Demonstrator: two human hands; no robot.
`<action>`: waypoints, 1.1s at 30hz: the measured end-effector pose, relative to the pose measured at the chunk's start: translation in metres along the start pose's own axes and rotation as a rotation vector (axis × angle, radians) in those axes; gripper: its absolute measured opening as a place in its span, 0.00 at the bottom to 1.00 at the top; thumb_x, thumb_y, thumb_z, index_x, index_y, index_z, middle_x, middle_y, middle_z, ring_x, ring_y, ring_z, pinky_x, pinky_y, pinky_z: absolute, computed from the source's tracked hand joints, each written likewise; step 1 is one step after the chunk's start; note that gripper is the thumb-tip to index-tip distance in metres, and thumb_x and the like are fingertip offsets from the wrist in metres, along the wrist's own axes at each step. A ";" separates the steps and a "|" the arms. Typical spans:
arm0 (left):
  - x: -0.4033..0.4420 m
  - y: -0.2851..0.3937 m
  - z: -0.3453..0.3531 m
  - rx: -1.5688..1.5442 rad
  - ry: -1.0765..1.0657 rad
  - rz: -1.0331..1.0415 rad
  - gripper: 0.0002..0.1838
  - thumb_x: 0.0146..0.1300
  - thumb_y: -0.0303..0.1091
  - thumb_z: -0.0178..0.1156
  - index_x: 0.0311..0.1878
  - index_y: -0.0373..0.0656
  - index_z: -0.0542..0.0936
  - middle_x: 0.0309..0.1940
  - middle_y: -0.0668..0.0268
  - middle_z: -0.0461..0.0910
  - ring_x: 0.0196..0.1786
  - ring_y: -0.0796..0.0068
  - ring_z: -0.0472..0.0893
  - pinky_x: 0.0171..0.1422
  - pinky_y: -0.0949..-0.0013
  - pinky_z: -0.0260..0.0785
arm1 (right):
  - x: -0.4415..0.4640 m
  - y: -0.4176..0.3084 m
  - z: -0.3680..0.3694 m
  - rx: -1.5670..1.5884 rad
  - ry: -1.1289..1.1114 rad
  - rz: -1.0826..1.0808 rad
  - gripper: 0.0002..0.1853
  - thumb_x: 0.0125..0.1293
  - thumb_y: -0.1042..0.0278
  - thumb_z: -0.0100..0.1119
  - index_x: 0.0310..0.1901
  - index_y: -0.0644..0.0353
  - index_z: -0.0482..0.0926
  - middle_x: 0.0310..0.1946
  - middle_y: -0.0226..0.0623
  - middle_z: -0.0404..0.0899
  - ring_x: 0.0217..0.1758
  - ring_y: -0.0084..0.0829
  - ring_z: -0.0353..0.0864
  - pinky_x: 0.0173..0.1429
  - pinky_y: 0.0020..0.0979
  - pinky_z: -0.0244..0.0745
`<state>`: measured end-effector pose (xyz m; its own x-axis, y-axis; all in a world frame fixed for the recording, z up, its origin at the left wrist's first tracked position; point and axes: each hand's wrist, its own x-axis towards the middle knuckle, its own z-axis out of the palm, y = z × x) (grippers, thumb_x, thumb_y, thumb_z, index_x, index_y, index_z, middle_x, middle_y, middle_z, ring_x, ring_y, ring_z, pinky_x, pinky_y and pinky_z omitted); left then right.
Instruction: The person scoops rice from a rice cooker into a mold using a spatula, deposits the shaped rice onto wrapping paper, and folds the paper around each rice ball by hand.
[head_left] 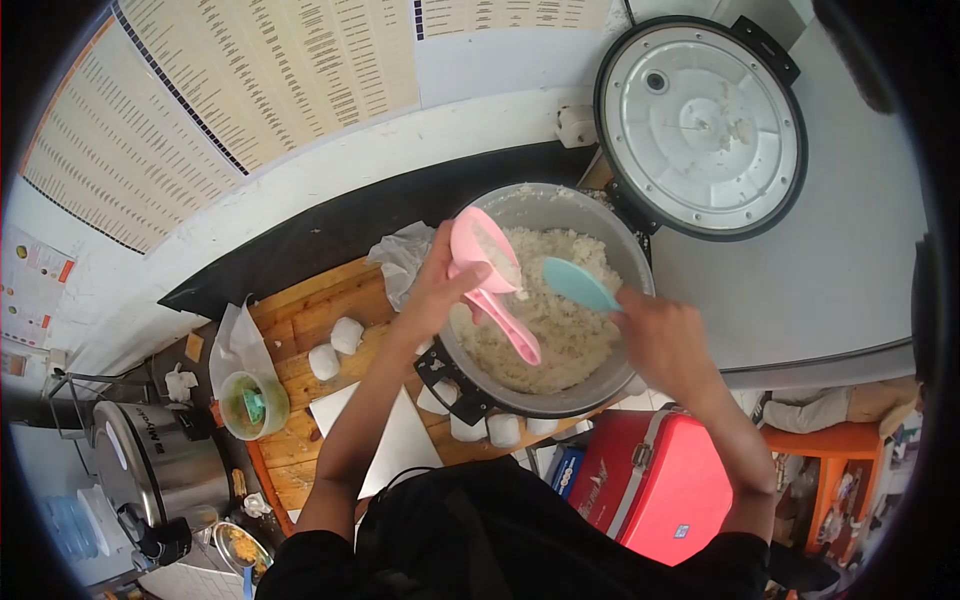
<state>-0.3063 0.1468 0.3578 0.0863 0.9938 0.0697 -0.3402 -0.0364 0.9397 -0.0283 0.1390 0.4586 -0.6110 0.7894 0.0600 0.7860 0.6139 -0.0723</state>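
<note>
My left hand (pixel 443 288) is closed around a pink scoop (pixel 466 240) with a round bowl and a slotted handle, held over the near-left part of a large rice cooker pot (pixel 640 262). Some white rice shows inside the scoop's bowl. In my right hand (pixel 662 340) is a light teal rice paddle (pixel 580 284), its blade above the cooked rice (pixel 560 345). Paddle and scoop are a short gap apart. Rice fills the lower part of the pot, and some grains stick to its inner wall.
The cooker's open lid (pixel 700 130) stands at the upper right. White wrapped bundles (pixel 346 336) lie on the wooden table (pixel 290 345), beside a white board (pixel 395 440) and a tub (pixel 250 405). A red cooler box (pixel 670 490) is at the lower right, another cooker (pixel 170 460) at the left.
</note>
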 end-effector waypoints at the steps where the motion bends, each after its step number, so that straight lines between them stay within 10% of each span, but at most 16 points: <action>1: 0.001 0.003 -0.008 -0.011 -0.035 0.028 0.26 0.66 0.34 0.61 0.62 0.43 0.60 0.47 0.60 0.75 0.40 0.70 0.83 0.23 0.70 0.76 | 0.007 0.007 0.017 0.008 -0.119 0.079 0.05 0.64 0.67 0.56 0.35 0.58 0.75 0.24 0.42 0.79 0.31 0.45 0.82 0.33 0.44 0.75; 7: -0.002 0.022 -0.028 -0.164 -0.137 0.132 0.31 0.68 0.36 0.58 0.70 0.42 0.58 0.53 0.56 0.77 0.45 0.68 0.84 0.26 0.70 0.78 | 0.097 0.002 0.187 0.126 -0.303 -0.015 0.15 0.63 0.54 0.56 0.33 0.59 0.79 0.26 0.49 0.81 0.32 0.53 0.82 0.39 0.52 0.75; 21: -0.015 0.047 -0.031 -0.201 -0.060 0.199 0.29 0.70 0.40 0.54 0.68 0.37 0.59 0.50 0.50 0.79 0.43 0.64 0.85 0.25 0.69 0.79 | 0.101 0.025 0.208 0.559 -0.415 -0.306 0.16 0.62 0.53 0.56 0.37 0.58 0.82 0.34 0.45 0.82 0.39 0.43 0.83 0.47 0.46 0.74; 27: -0.024 0.049 -0.046 -0.303 -0.128 0.067 0.31 0.71 0.46 0.51 0.68 0.35 0.59 0.47 0.49 0.79 0.38 0.66 0.85 0.20 0.72 0.72 | 0.057 0.042 0.128 1.091 -0.628 0.114 0.17 0.71 0.55 0.55 0.33 0.64 0.78 0.24 0.33 0.73 0.28 0.22 0.72 0.36 0.27 0.69; 33: -0.030 0.021 -0.027 -0.323 -0.088 -0.161 0.31 0.71 0.47 0.52 0.69 0.39 0.59 0.43 0.51 0.81 0.33 0.68 0.83 0.18 0.73 0.68 | 0.013 0.035 0.015 0.909 -0.198 0.312 0.15 0.72 0.55 0.55 0.38 0.61 0.78 0.25 0.26 0.74 0.25 0.21 0.73 0.32 0.28 0.70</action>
<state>-0.3417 0.1191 0.3666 0.2381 0.9708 -0.0287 -0.5925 0.1686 0.7878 -0.0107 0.1710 0.4421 -0.4581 0.8519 -0.2538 0.5936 0.0806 -0.8007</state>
